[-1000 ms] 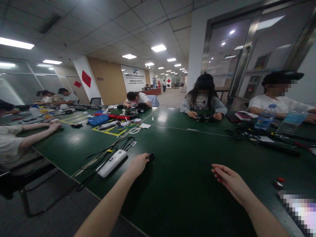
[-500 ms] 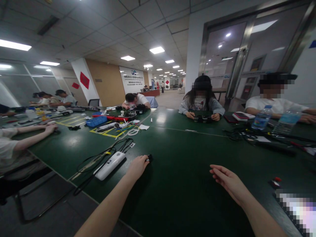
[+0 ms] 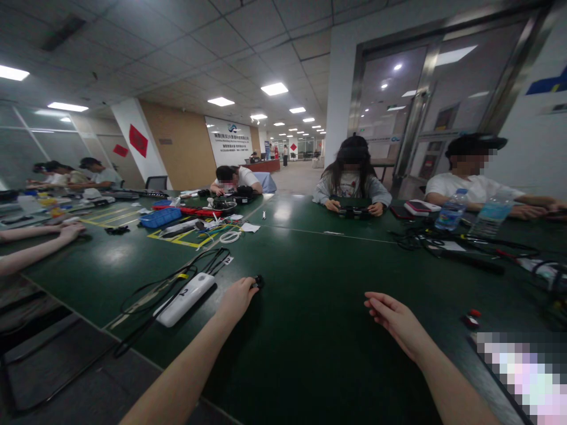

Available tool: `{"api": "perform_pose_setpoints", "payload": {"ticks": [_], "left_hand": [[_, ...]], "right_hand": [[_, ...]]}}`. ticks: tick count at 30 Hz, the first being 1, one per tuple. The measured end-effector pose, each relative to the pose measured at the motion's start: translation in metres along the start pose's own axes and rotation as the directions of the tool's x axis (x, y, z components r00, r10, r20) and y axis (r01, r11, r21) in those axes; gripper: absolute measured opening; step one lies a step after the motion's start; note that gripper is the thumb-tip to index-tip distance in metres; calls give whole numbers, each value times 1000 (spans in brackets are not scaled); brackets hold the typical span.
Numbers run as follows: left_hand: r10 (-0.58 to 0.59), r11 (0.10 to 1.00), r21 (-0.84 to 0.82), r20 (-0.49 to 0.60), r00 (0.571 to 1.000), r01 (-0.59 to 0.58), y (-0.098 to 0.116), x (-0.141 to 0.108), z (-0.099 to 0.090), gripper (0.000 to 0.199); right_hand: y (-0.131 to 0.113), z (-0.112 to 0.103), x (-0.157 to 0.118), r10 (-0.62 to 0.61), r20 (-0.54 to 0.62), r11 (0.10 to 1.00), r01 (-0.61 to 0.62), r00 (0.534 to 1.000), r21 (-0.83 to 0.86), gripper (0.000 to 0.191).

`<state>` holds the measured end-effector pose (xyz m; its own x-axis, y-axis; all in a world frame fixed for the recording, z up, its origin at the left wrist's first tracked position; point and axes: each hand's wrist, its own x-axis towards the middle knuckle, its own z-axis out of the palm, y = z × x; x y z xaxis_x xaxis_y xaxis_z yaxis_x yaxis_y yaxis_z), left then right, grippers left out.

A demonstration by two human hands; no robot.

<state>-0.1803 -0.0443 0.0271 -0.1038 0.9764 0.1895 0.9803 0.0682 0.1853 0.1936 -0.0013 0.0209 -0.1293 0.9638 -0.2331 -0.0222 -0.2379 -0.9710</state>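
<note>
My left hand (image 3: 235, 300) is closed around a small black object (image 3: 258, 281), its fingertips wrapped on it just over the green table (image 3: 305, 342). The fingers hide part of that object, and its kind cannot be made out. To the left of this hand lies a white power bank-like box (image 3: 186, 300) marked "2", with black cables (image 3: 150, 289) looped beside it. My right hand (image 3: 394, 319) is on the right side, low over the table, its fingers loosely bent and nothing visible in them. A small red and black item (image 3: 472, 319) lies to its right.
A pixelated bright screen (image 3: 518, 372) is at the lower right. Bottles (image 3: 450, 209) and tangled black cables (image 3: 425, 239) lie beyond. A blue basket (image 3: 160, 217), a white cable coil (image 3: 230, 237) and tools are at the back left. Several people (image 3: 352, 177) sit around the table.
The whole view has shifted a little, so things appear further left. My left hand keeps hold of the small black object, and my right hand keeps nearly the same pose.
</note>
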Motion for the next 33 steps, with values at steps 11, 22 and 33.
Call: {"api": "perform_pose_setpoints", "payload": {"ticks": [11, 22, 33], "left_hand": [[-1, 999, 52, -10, 1000, 1, 3, 2, 1, 22], [-21, 995, 98, -27, 999, 24, 6, 2, 3, 21], [-62, 996, 64, 16, 998, 61, 9, 3, -2, 18]], "right_hand": [[2, -1, 1, 1, 16, 1000, 0, 1000, -20, 31], [1, 0, 0, 4, 14, 1000, -4, 1000, -26, 31], [-4, 1, -4, 14, 1, 1000, -14, 1000, -27, 30]]}}
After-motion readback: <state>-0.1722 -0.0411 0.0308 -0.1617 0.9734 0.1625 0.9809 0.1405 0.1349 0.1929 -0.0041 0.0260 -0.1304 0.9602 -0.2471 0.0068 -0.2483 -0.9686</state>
